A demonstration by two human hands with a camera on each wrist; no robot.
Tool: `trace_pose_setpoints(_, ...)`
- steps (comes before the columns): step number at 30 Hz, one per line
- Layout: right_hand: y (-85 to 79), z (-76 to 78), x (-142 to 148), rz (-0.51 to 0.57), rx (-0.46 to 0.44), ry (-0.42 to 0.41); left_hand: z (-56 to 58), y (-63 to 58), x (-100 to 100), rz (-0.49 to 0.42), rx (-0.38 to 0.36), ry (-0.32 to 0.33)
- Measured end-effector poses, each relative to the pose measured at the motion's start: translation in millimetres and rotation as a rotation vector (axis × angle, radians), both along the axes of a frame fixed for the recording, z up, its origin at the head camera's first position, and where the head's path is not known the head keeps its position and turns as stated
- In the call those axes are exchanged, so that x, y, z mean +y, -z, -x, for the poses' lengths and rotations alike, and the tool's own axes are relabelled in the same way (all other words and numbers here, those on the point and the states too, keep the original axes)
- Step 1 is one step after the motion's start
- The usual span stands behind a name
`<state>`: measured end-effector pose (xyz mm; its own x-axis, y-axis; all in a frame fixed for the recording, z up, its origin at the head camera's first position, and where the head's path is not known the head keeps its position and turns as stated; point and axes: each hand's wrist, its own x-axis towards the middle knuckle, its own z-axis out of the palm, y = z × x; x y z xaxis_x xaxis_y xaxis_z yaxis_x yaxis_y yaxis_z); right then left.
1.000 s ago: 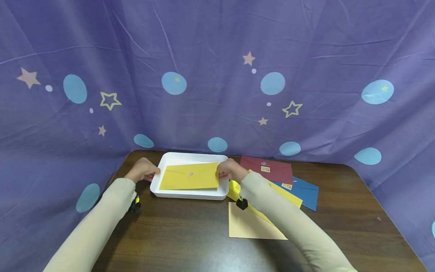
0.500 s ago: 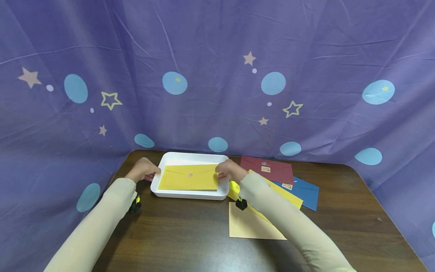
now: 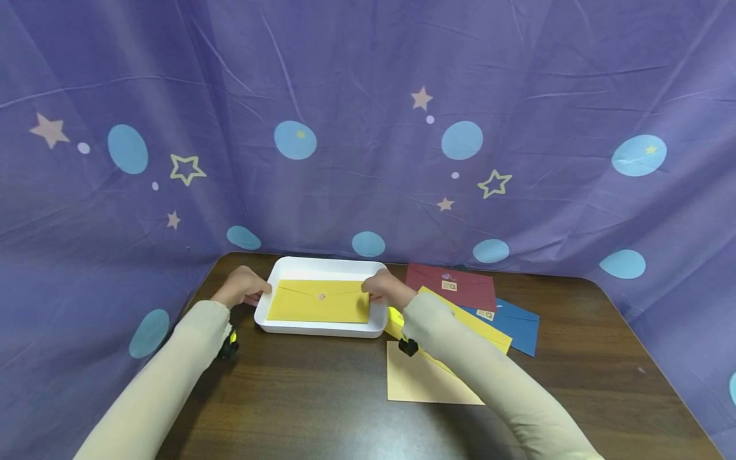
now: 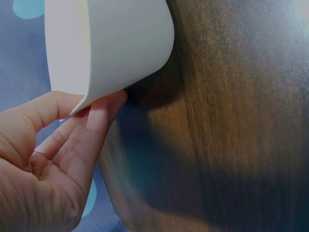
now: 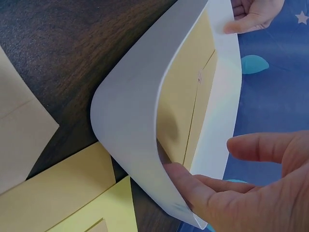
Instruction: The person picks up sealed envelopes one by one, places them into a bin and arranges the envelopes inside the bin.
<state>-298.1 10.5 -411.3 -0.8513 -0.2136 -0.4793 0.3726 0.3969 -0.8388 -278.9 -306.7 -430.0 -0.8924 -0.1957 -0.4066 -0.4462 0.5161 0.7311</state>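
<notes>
A white rectangular tray (image 3: 319,331) stands on the table toward the back left. Inside it lies a yellow envelope (image 3: 316,303), its sealed flap side facing up. My left hand (image 3: 241,287) holds the tray's left rim; in the left wrist view the thumb (image 4: 55,106) is over the rim and the fingers are beneath it. My right hand (image 3: 388,289) is at the tray's right end, over the envelope's right edge. In the right wrist view its thumb and fingers are spread apart, with a fingertip (image 5: 176,171) inside the wall near the envelope.
Right of the tray lie a dark red envelope (image 3: 451,287), a blue envelope (image 3: 517,326), another yellow envelope (image 3: 489,329) and a pale cream envelope (image 3: 422,380), overlapping on the wooden table (image 3: 299,396). A purple patterned curtain (image 3: 368,185) hangs behind and at the sides.
The yellow envelope's right side has dropped from a tilt to lie flat in the tray. My right hand has shifted slightly left; the left hand has stayed on the rim.
</notes>
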Motion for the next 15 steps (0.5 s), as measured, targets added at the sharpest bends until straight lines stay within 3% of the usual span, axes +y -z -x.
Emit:
trace_pose_setpoints(9, 1.5, -1.5, -0.5, -0.048, 0.029, -0.007, 0.8, 2.3, -0.8, 0.004, 0.006, -0.001)
trace_pose_setpoints(15, 3.7, -2.6, -0.7, -0.091, 0.085, -0.067, 4.2, 3.3, -0.6, 0.034, 0.007, 0.004)
